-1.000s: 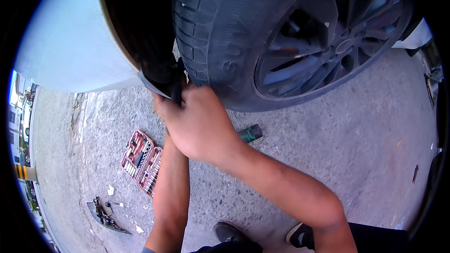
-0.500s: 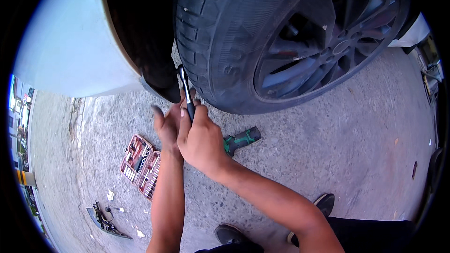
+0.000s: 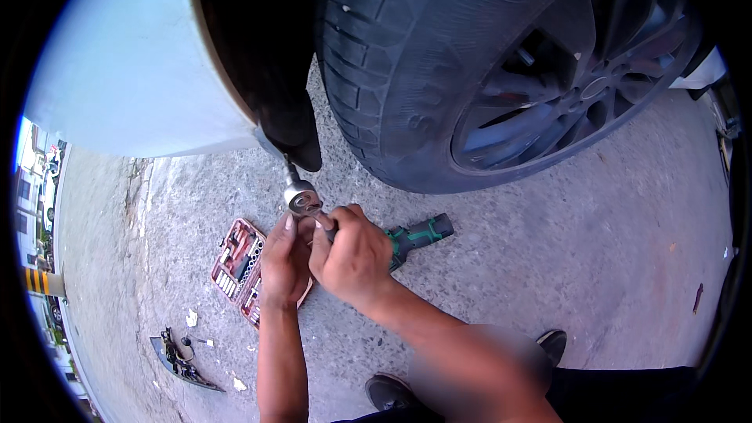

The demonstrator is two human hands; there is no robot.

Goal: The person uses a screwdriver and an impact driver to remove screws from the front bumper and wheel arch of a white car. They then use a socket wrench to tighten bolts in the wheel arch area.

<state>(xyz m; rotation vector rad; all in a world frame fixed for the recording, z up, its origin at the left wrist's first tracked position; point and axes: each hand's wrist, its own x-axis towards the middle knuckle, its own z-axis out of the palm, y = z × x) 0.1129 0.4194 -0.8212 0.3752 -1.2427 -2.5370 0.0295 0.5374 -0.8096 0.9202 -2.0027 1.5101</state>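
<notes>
A ratchet wrench (image 3: pixel 304 199) with a socket on its round head is held up in front of the car, its head tilted toward me. My right hand (image 3: pixel 352 254) is closed round the dark handle. My left hand (image 3: pixel 286 254) is at the underside of the head, thumb up and fingers curled against the tool; part of its grip is hidden. The socket end points at the lower edge of the dark wheel-arch liner (image 3: pixel 294 137); whether it touches cannot be told. Just right of the tool stands the tyre (image 3: pixel 376 110) on its alloy wheel (image 3: pixel 564 110).
A red socket-set case (image 3: pixel 235 254) lies open beneath my left hand. Behind my right hand, a green and black power tool (image 3: pixel 423 236) rests on the concrete. Removed-looking dark parts (image 3: pixel 178 360) lie at lower left. The white bumper (image 3: pixel 117 70) overhangs at upper left.
The ratchet has come down and away from the gap beside the tyre, its head now turned toward me. My left hand has drawn back from the liner to the ratchet head.
</notes>
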